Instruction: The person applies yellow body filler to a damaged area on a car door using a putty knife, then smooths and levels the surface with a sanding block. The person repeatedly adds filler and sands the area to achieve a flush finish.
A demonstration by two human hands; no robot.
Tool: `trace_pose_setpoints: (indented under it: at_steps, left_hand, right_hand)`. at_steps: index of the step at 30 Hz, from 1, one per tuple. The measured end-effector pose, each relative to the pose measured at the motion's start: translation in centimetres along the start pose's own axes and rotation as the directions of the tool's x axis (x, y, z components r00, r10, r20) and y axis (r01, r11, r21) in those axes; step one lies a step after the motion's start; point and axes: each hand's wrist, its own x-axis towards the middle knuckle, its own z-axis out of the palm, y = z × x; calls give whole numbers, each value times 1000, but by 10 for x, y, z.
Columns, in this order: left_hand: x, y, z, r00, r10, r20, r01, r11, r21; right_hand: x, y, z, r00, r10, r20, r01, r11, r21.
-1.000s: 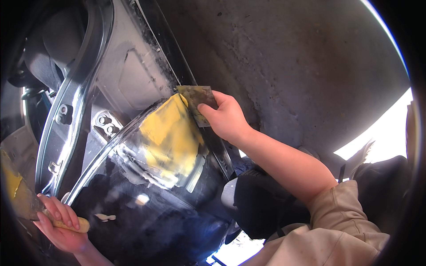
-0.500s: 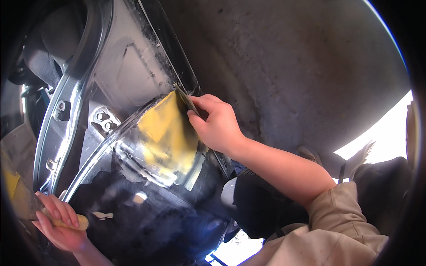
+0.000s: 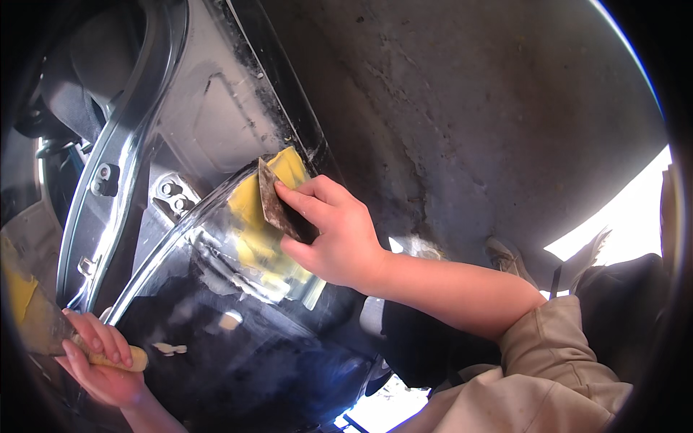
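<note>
Plainly, scrapers (image 3: 273,206) (image 3: 131,359) in hands (image 3: 339,234) (image 3: 105,372); yellow paste (image 3: 245,203) beside right.

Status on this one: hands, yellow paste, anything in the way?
Left hand gripping pale-handled spatula. Right hand holding flat scraper at yellow paste on dark panel. Right hand and scraper hiding part of the paste.

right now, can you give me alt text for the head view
A person's right hand holds a flat scraper against yellow paste on a dark vehicle panel. The left hand, at lower left, grips a tan-handled blade bearing more paste.
</note>
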Motion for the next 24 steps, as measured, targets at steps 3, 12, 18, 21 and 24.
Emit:
trace_pose_setpoints:
  at_steps: [3,12,18,21,24]
  left_hand:
    - [-1,-2,-9,999,3,39,-3,1000,6]
    - [1,-4,-10,997,2,73,0,1000,-30]
    - [-1,-4,6,998,58,-20,-58,998,28]
    - [0,-3,6,998,55,34,-56,998,34]
    - [2,-3,0,987,67,146,-66,998,-10]
  right_hand:
    - [-4,-4,2,996,-90,6,90,996,-6]
    - [-15,-23,6,961,-253,109,261,963,-65]
    - [-11,-28,-3,928,-372,-23,372,919,130]
    - [4,-15,-22,986,-131,-108,144,982,125]
    - [19,11,-26,971,204,-128,-185,972,144]
